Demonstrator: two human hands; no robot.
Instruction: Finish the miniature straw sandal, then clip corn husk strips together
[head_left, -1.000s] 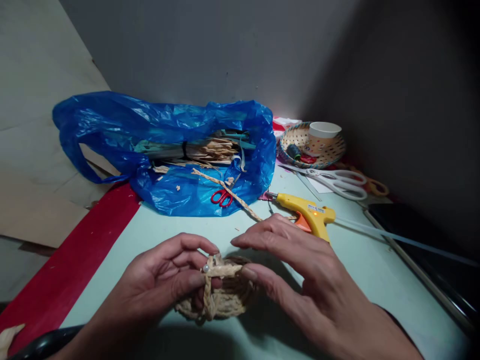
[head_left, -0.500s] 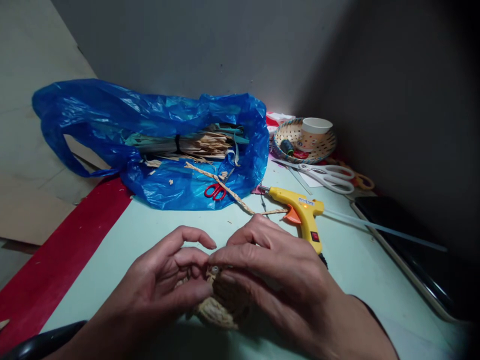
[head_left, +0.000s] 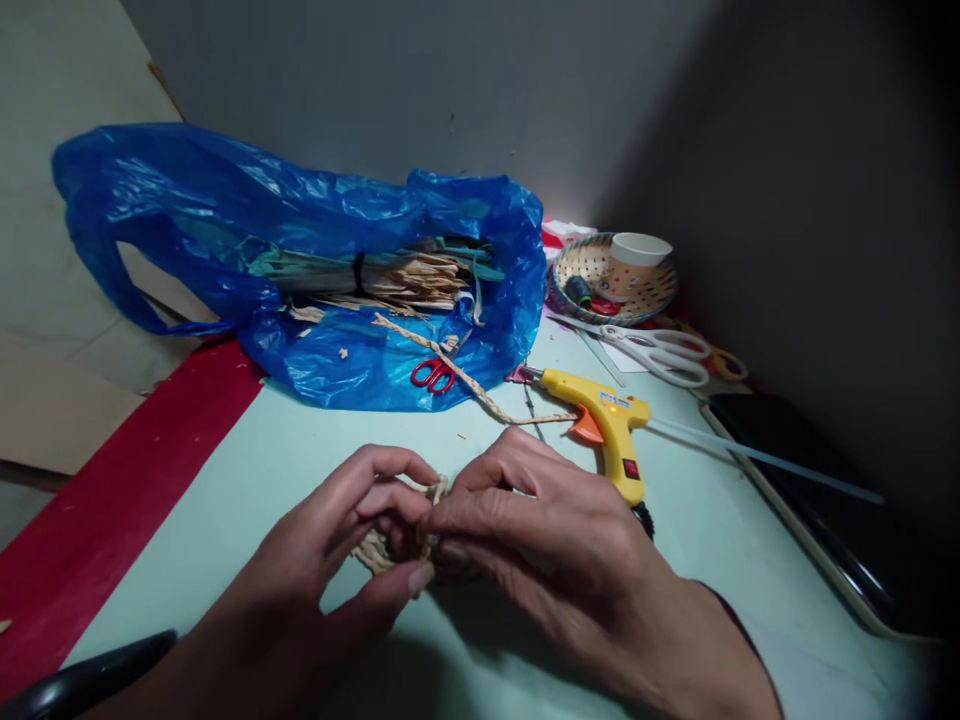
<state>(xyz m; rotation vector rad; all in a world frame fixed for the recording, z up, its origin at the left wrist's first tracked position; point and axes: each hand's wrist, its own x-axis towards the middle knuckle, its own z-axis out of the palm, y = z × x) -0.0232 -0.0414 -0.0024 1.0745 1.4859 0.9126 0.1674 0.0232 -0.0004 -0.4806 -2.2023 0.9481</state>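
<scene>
A small woven straw basket (head_left: pixel 379 548) sits low on the pale green table (head_left: pixel 315 450), mostly hidden by both hands. My left hand (head_left: pixel 330 560) grips its left side with thumb and fingers. My right hand (head_left: pixel 540 540) pinches its braided rim at the top, where a bit of braid (head_left: pixel 437 488) sticks up between the fingers. A loose braided straw cord (head_left: pixel 465 378) runs from the blue plastic bag (head_left: pixel 300 260) toward my right hand.
A yellow glue gun (head_left: pixel 607 425) lies just behind my right hand. Red-handled scissors (head_left: pixel 433 374) rest on the bag, which holds straw strips. White scissors (head_left: pixel 660 350), a woven tray (head_left: pixel 577 262) with a cup (head_left: pixel 634 258), and a dark tablet (head_left: pixel 825 470) lie at the right.
My right hand moved left onto the basket's rim and closed on it. Both hands and the basket shifted slightly up the table and the basket tilted, now mostly hidden.
</scene>
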